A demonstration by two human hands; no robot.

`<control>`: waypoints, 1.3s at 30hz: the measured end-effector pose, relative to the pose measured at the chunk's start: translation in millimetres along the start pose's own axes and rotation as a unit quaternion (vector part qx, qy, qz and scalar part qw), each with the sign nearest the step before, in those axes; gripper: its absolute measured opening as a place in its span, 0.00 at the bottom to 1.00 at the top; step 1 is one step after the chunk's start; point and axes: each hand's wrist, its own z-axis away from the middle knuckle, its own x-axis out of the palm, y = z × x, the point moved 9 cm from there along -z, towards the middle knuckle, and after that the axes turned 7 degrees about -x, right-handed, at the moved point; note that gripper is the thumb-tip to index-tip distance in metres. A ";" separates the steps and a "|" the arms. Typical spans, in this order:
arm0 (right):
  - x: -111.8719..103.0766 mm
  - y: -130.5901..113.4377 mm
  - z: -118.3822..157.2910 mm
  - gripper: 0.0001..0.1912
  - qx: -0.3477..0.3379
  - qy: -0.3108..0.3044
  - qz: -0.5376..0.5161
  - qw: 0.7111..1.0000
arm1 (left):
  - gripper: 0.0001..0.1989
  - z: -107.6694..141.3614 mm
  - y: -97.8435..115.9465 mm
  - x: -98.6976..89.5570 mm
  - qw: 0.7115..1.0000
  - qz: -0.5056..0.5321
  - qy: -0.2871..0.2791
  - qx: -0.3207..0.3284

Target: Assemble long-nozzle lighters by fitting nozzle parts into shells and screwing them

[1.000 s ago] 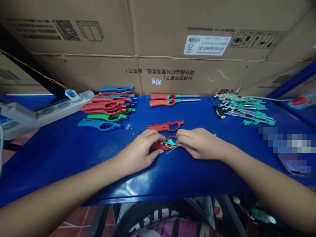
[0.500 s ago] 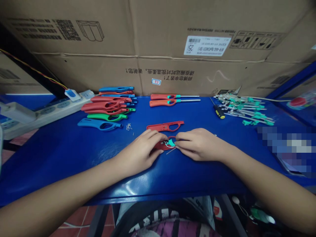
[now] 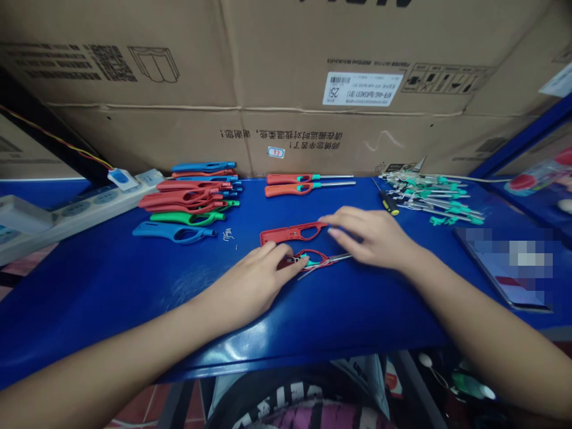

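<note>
My left hand (image 3: 266,271) is closed on a red lighter shell half (image 3: 325,262) lying on the blue table. Inside that half sit a green trigger (image 3: 308,260) and white wires, and a metal tube (image 3: 342,257) points out to the right. My left fingers cover its handle end. Just behind lies a second red shell half (image 3: 279,234), inner side up. My right hand (image 3: 369,235) reaches over its narrow end, index fingertip at the tip and thumb apart from the fingers; whether it touches is hard to tell.
Coloured lighter shells (image 3: 187,193) are piled at left beside small screws (image 3: 227,235) and a power strip (image 3: 100,199). Two assembled lighters (image 3: 290,189) lie at the back. A screwdriver (image 3: 388,202), metal-tube parts with green triggers (image 3: 447,193) and a phone (image 3: 500,280) are at right.
My right hand has let go of the green trigger and tube area and moved up to the other shell half's end. The metal tube now shows. The view has shifted slightly.
</note>
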 end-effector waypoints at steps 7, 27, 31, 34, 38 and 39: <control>-40.8 155.9 73.3 0.12 0.389 -0.057 0.206 0.896 | 0.26 2.8 0.7 3.7 0.999 -0.038 -0.017 0.005; -49.2 196.9 108.0 0.04 0.472 -0.052 0.139 0.869 | 0.24 2.5 -13.9 -13.0 0.993 0.073 0.065 -0.063; -55.2 144.2 62.7 0.10 0.354 0.127 0.047 0.926 | 0.24 3.0 -13.1 -12.8 0.995 0.046 0.070 -0.061; -38.0 89.3 29.3 0.10 0.238 0.151 -0.028 0.959 | 0.24 4.4 -9.5 -12.6 0.995 0.028 0.081 -0.041; -24.7 19.4 5.5 0.07 0.078 0.177 -0.110 0.975 | 0.23 5.8 -7.4 -12.4 0.996 0.026 0.084 -0.034; -21.4 6.4 2.8 0.07 0.045 0.174 -0.148 0.973 | 0.23 5.8 -6.6 -12.7 0.996 0.023 0.085 -0.033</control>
